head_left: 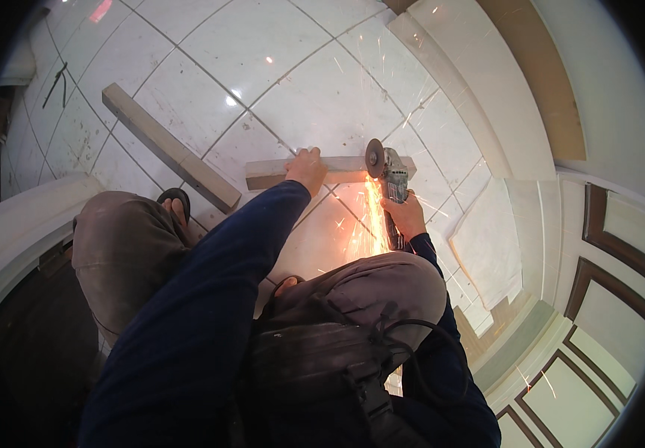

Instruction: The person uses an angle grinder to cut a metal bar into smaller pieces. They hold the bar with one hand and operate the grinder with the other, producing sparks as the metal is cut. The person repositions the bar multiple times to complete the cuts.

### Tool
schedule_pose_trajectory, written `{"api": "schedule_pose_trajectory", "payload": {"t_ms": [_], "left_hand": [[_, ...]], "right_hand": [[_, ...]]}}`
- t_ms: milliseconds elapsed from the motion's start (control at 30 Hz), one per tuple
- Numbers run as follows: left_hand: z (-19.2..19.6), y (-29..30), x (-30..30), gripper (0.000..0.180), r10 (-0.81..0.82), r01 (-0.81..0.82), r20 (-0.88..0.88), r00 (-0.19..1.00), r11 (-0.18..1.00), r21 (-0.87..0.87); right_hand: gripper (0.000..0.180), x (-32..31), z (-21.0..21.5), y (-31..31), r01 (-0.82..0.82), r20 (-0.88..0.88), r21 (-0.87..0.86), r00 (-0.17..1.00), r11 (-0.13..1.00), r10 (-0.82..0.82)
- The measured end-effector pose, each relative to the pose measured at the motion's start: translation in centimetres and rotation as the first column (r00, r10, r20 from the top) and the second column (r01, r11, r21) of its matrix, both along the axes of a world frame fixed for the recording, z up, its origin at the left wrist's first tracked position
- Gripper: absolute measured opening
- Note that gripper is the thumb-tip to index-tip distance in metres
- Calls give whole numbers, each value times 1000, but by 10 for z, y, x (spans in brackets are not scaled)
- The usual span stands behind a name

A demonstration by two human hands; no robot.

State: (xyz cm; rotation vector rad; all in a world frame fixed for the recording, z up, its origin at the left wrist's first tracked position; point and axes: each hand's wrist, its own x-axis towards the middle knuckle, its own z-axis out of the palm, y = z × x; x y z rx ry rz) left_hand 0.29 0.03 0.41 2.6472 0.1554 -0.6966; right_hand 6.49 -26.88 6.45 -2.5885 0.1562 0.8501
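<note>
On the floor in front of me lies a grey metal bar [266,175], which looks like square tube. My left hand [307,170] is closed over it left of its middle, the fingers wrapped on its top. In my right hand [406,214] is an angle grinder [395,176], gripped by its body. Its round disc [375,157] stands upright at the bar's right part, and bright orange sparks [371,220] stream from there toward my right knee. How deep the disc sits in the metal is hidden by the glare.
A second grey bar [166,145] lies slanted on the white tiled floor [210,67] to the left. My knees are bent close to the work. At the right stand pale boards [487,82] and brown-trimmed panels [614,299]; a thin dark scrap [57,84] lies far left.
</note>
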Motion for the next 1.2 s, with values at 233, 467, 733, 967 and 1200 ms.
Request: {"api": "schedule_pose_trajectory", "payload": {"t_ms": [233, 467, 733, 967, 1200], "left_hand": [[-5, 0, 2, 29, -32, 32, -1, 999, 999, 14], [-5, -1, -1, 28, 15, -15, 6, 1000, 1000, 15], [-1, 2, -2, 26, 20, -20, 1, 1000, 1000, -18], [-3, 0, 0, 27, 15, -15, 27, 1000, 1000, -3], [-3, -1, 1, 26, 27, -27, 2, 1000, 1000, 2]], "right_hand": [[67, 0, -2, -5, 31, -3, 14, 1000, 999, -31], [65, -9, -1, -8, 6, 10, 14, 1000, 1000, -6], [69, -4, 6, 3, 15, 2, -32, 1000, 999, -15], [71, -4, -4, -9, -16, 23, 8, 1000, 1000, 16], [72, -13, 7, -10, 11, -18, 20, 1000, 1000, -10]]}}
